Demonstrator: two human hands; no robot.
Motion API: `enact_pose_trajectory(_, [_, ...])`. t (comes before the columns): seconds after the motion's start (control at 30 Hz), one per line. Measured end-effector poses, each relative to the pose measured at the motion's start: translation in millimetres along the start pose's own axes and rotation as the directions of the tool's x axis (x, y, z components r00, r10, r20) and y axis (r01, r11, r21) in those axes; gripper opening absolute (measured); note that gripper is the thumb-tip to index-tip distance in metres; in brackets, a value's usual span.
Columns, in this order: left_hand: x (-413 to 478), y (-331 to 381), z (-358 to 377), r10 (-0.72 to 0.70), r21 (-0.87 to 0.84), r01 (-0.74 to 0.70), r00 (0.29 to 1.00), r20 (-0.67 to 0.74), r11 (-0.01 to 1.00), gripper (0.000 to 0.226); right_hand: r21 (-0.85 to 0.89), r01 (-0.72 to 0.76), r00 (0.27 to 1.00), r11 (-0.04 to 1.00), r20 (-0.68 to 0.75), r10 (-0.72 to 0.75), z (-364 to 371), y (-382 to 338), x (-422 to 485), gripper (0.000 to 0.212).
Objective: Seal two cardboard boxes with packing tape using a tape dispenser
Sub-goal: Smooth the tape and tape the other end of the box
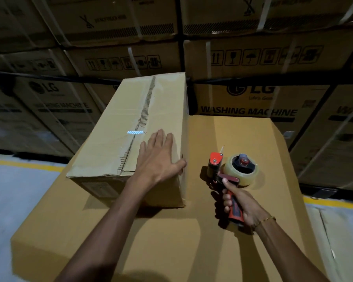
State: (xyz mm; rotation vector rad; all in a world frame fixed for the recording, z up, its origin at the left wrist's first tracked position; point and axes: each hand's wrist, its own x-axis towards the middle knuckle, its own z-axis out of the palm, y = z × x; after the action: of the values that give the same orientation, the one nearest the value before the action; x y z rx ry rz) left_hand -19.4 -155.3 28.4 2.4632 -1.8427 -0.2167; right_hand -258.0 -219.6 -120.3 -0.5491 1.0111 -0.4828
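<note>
Two bare forearms reach forward over the large cardboard box. Above the right half of the large box, the right hand has its fingers curled tightly round the red handle of the tape dispenser; a thin gold bracelet sits on that wrist. The dispenser lies on its side low over the large box, with its roll of clear tape facing up; whether it touches the cardboard I cannot tell. On the far left part of the large box stands the smaller cardboard box, turned at a small angle. The left hand rests flat on its top near the right front corner, fingers straight and a little spread, thumb at the right edge, gripping nothing. A seam with a row of dark marks runs along this top, and a small white strip crosses it. Behind the large box rise stacked washing machine cartons. A yellow floor line shows to the left of the large box.
</note>
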Motion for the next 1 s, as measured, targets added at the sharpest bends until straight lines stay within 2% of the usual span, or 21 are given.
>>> enact_pose_trajectory(0.13, [-3,-14,-12,0.017,0.007,-0.018,0.998,0.056,1.0,0.093,-0.092,0.055,0.996,0.994,0.073,-0.048,11,-28,-11,0.028])
enact_pose_trajectory(0.3, [-30,-42,-22,0.06,-0.008,-0.06,0.989,0.132,0.998,0.091,-0.213,0.192,0.963,0.958,0.228,-0.142,49,-63,-37,0.031])
enact_pose_trajectory(0.37, [-36,-48,-27,0.071,-0.105,-0.064,0.995,0.064,0.992,0.081,-0.276,0.266,0.942,0.924,0.279,-0.188,71,-74,-48,0.031])
enact_pose_trajectory(0.4, [-36,-48,-30,0.054,-0.23,-0.053,0.999,-0.003,0.972,0.074,-0.307,0.299,0.932,0.904,0.298,-0.207,83,-78,-54,0.03])
enact_pose_trajectory(0.43, [-36,-44,-34,0.004,-0.419,-0.025,0.999,-0.051,0.908,0.067,-0.334,0.329,0.923,0.883,0.312,-0.226,95,-81,-59,0.029])
enact_pose_trajectory(0.5, [-37,-32,-42,-0.053,-0.791,-0.012,0.997,-0.056,0.612,0.058,-0.374,0.374,0.91,0.849,0.322,-0.259,120,-84,-70,0.028])
enact_pose_trajectory(0.53, [-39,-26,-45,-0.027,-0.885,-0.038,0.998,-0.057,0.464,0.052,-0.385,0.389,0.907,0.837,0.322,-0.273,131,-84,-75,0.027])
enact_pose_trajectory(0.57, [-41,-24,-46,0.003,-0.915,-0.074,0.997,-0.079,0.397,0.046,-0.389,0.4,0.903,0.83,0.319,-0.286,142,-83,-80,0.027])
enact_pose_trajectory(0.7, [-52,-46,-55,0.058,-0.947,-0.171,0.985,-0.162,0.272,0.03,-0.407,0.437,0.894,0.802,0.298,-0.335,173,-84,-99,0.025])
enact_pose_trajectory(0.77, [-55,-66,-59,-0.024,-0.962,-0.195,0.979,-0.203,0.188,0.032,-0.441,0.456,0.887,0.773,0.295,-0.355,189,-87,-108,0.025])
enact_pose_trajectory(0.83, [-60,-88,-59,-0.154,-0.982,-0.177,0.971,-0.185,0.066,0.035,-0.481,0.483,0.875,0.732,0.29,-0.387,208,-90,-117,0.023])
enact_pose_trajectory(0.87, [-65,-98,-58,-0.176,-0.987,-0.161,0.971,-0.163,0.024,0.035,-0.495,0.503,0.864,0.709,0.289,-0.411,218,-92,-121,0.021])
enact_pose_trajectory(0.93, [-72,-116,-54,-0.164,-0.993,-0.118,0.98,-0.116,-0.003,0.033,-0.508,0.541,0.84,0.67,0.289,-0.46,239,-97,-128,0.017])
enact_pose_trajectory(1.0, [-73,-133,-54,-0.181,-0.992,-0.126,0.975,-0.127,0.015,0.029,-0.528,0.559,0.825,0.639,0.279,-0.491,257,-101,-136,0.022])
